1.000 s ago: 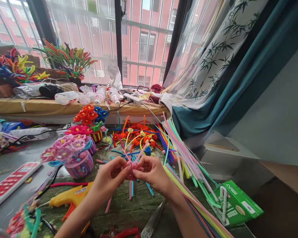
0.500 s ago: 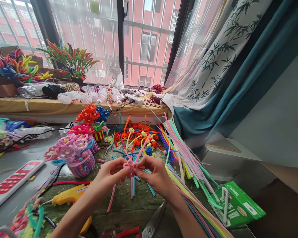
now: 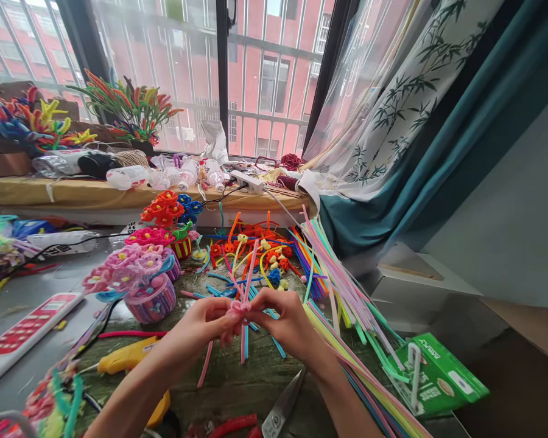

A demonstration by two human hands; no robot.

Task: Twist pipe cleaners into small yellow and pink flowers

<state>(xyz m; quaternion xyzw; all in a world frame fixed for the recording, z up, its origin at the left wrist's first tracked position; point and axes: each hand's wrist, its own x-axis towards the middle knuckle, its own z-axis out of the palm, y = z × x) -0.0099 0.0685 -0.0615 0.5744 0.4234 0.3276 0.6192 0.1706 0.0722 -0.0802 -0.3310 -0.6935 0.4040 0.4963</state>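
Note:
My left hand (image 3: 201, 322) and my right hand (image 3: 278, 319) meet above the wooden table, pinching a small looped pink pipe cleaner (image 3: 238, 308) between their fingertips. One long pink end rises from the loop, and pink and blue stems (image 3: 243, 344) hang below it. The fingers hide part of the loop. To the right of my right hand lies a large bundle of pastel pipe cleaners (image 3: 342, 292). Below my left forearm rests a yellow glue gun (image 3: 128, 357), and steel scissors (image 3: 283, 407) lie below my right hand.
A pot of pink pipe-cleaner flowers (image 3: 150, 298) stands left of my hands, with orange and blue flowers (image 3: 167, 210) behind it. A green box (image 3: 438, 377) lies at right. Plastic bottles (image 3: 128, 177) and a power strip (image 3: 247, 181) sit on the sill.
The pink loop has drawn smaller and tighter between my fingers. A long pink end now points upward, and my hands sit closer together. The view has shifted slightly.

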